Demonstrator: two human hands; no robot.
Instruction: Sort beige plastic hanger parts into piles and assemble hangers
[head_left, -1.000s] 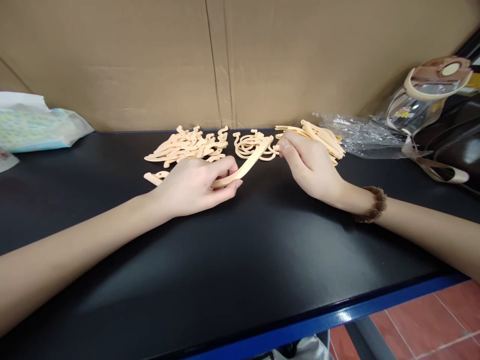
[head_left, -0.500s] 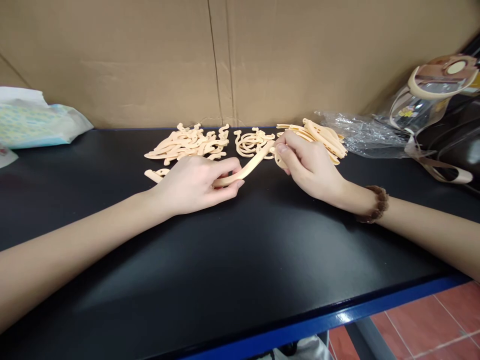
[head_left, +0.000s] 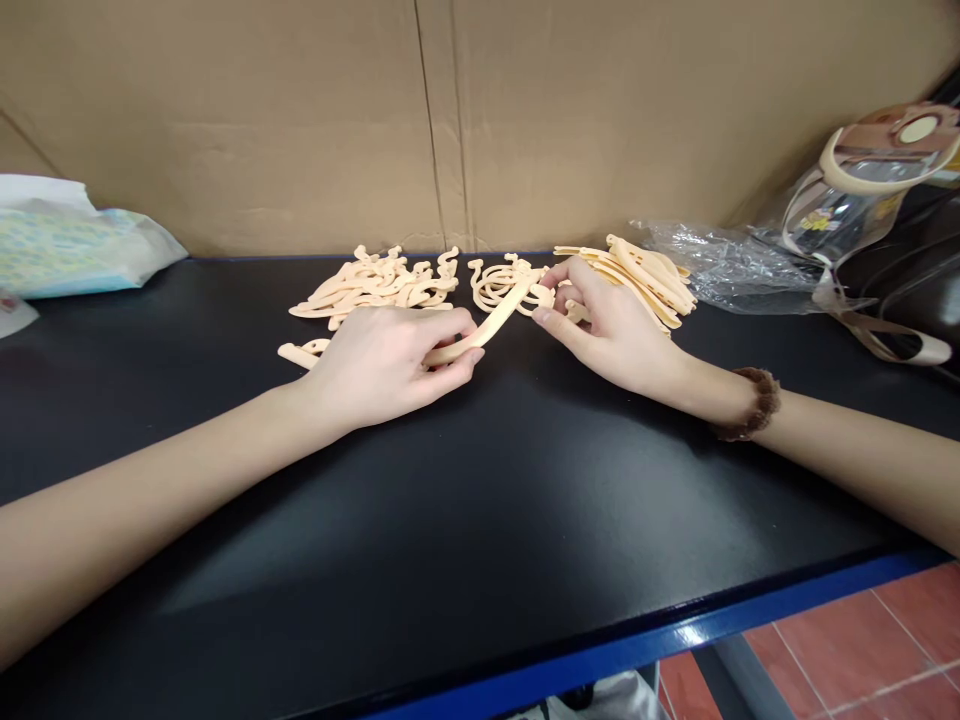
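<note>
My left hand (head_left: 390, 365) is closed round a long, curved, cream plastic hanger arm (head_left: 495, 322), thumb below and fingers above. The arm slants up to the right. At its far, rounded end is my right hand (head_left: 607, 325), with thumb and index finger curved to either side of that end. Small cream bits show between its fingers, but I cannot make out their shape. A cream hanger part (head_left: 300, 354) lies beside my left wrist, partly hidden by the hand.
Behind my hands are a pile of cream hanger parts (head_left: 375, 285), a small heap of curved hooks (head_left: 491, 285) and stacked hanger arms (head_left: 652, 278). Clear plastic wrap (head_left: 739, 270) and a bottle (head_left: 847, 205) stand right. A tissue pack (head_left: 82, 245) lies left on the black table (head_left: 465, 540).
My right thumb and fingers have spread a little and shifted slightly left at the end of the hanger arm. My left hand still grips it, slightly higher.
</note>
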